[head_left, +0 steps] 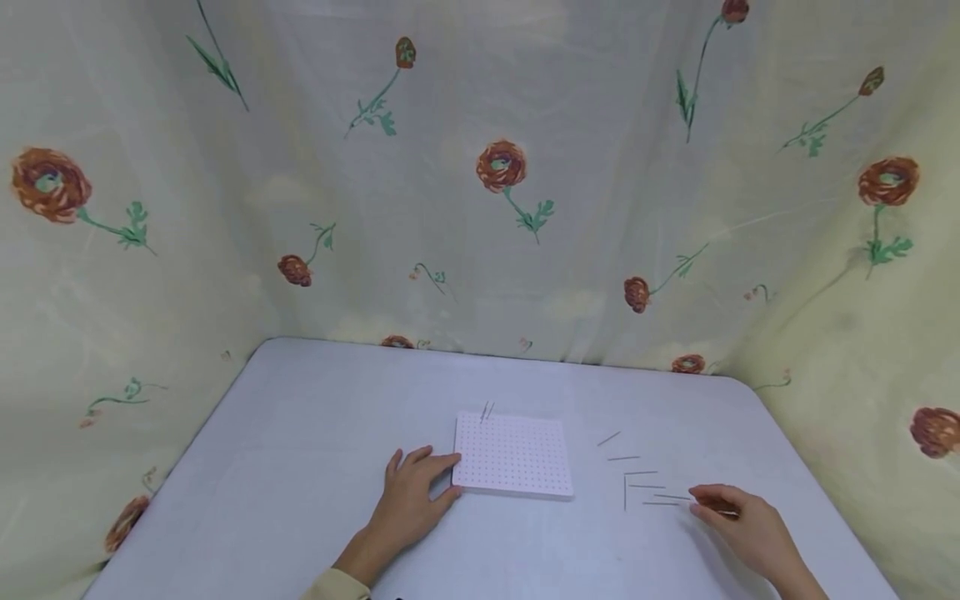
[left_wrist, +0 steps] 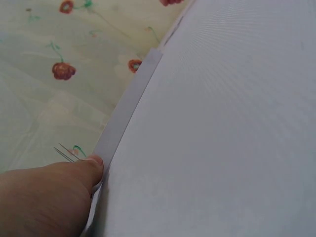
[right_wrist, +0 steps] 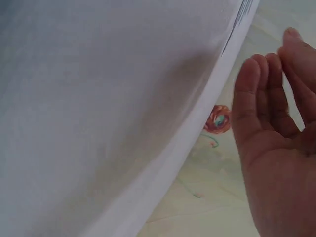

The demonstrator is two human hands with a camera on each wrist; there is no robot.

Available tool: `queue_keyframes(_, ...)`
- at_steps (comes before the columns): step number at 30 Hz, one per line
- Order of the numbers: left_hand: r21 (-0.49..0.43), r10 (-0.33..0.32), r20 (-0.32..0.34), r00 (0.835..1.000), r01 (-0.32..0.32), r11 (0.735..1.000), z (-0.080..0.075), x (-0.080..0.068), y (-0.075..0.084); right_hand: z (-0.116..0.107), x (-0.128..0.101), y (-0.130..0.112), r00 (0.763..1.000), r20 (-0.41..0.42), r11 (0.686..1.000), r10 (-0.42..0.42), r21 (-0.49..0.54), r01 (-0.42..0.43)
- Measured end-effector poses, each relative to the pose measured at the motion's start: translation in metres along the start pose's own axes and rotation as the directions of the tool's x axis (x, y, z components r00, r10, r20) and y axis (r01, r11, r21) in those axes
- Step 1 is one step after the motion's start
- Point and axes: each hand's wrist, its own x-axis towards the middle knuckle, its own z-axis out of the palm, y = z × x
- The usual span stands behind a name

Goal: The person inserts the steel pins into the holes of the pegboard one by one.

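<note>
My left hand [head_left: 408, 500] rests beside a white pegboard [head_left: 517, 462] dotted with rows of small holes. Its index finger and thumb touch the board's left edge near the front corner. Two thin metal pins [head_left: 487, 412] stand up at the board's back left; the left wrist view also shows the thumb against the board's side. My right hand [head_left: 750, 529] hovers over the table, fingertips bent toward the thumb, beside the ends of several loose thin pins [head_left: 647, 487]. No pin shows between its fingers in the right wrist view.
The loose pins lie on a white-covered table [head_left: 322, 417] to the right of the board, one of them standing crosswise to others. A flower-patterned curtain [head_left: 450, 192] encloses the table at the back and both sides.
</note>
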Motion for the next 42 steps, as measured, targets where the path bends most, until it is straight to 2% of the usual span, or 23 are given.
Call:
queue_keyframes(5, -0.007, 0.005, -0.001, 1.0, -0.005, 1.0, 0.002, -0.001, 0.0, 0.0, 0.001, 0.008, 0.985, 0.136, 0.994, 0.107, -0.032, -0.104)
queue_keyframes(10, 0.002, 0.001, -0.008, 1.0, -0.001, 1.0, 0.003, 0.0, -0.001, 0.002, 0.006, 0.013, 0.965, 0.215, 0.988, 0.153, -0.014, -0.154)
queue_keyframes(17, -0.004, -0.001, 0.007, 1.0, 0.001, 1.0, 0.003, 0.001, -0.001, 0.006, 0.007, 0.014, 0.969, 0.207, 0.99, 0.135, -0.067, -0.124)
queue_keyframes(22, -0.008, -0.02, 0.028, 0.999, 0.021, 1.0, 0.003, 0.001, 0.0, 0.008, 0.007, 0.012, 0.963, 0.216, 0.987, 0.16, -0.069, -0.148)
queue_keyframes(30, 0.01, -0.015, 0.011, 1.0, 0.015, 1.0, 0.002, 0.001, -0.002, 0.009, 0.008, 0.009, 0.97, 0.203, 0.99, 0.132, -0.079, -0.118)
queue_keyframes(36, 0.003, -0.015, 0.016, 1.0, 0.015, 1.0, 0.001, 0.002, 0.0, 0.011, 0.01, 0.009, 0.968, 0.194, 0.985, 0.158, -0.093, -0.142)
queue_keyframes(42, 0.003, -0.001, -0.01, 1.0, 0.001, 1.0, 0.003, 0.001, -0.002, 0.012, 0.011, 0.011, 0.966, 0.199, 0.985, 0.162, -0.097, -0.145)
